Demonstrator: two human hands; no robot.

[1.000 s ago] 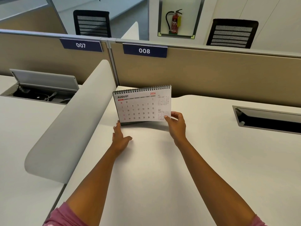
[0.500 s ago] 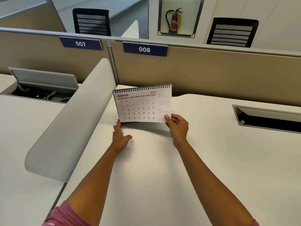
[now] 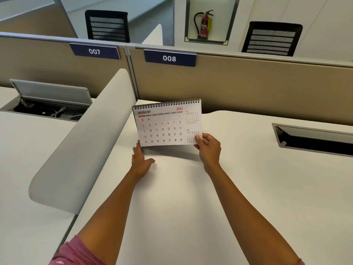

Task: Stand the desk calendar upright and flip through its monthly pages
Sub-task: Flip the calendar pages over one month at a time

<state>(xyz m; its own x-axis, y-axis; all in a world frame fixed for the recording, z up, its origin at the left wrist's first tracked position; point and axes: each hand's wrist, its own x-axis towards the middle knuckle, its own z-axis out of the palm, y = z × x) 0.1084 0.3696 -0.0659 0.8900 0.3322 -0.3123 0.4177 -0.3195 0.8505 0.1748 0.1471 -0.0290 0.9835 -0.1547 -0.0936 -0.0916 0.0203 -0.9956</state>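
A white spiral-bound desk calendar (image 3: 166,123) stands upright on the white desk (image 3: 191,188), showing the AUGUST 2026 page. My right hand (image 3: 208,148) pinches the lower right corner of that page between thumb and fingers, and the page is lifted slightly off the stand. My left hand (image 3: 140,158) rests flat on the desk at the calendar's lower left corner, fingertips touching its base, thumb spread to the right. The calendar's back and base are hidden behind the front page.
A curved grey divider (image 3: 82,146) runs along the left of the desk. Beige partition panels (image 3: 248,87) labelled 007 and 008 stand behind the calendar. A cable slot (image 3: 315,138) is recessed at the right; an open cable tray (image 3: 47,104) lies at the left.
The August page's lower right corner has risen a little in my right hand. My left hand stays in place at the base.
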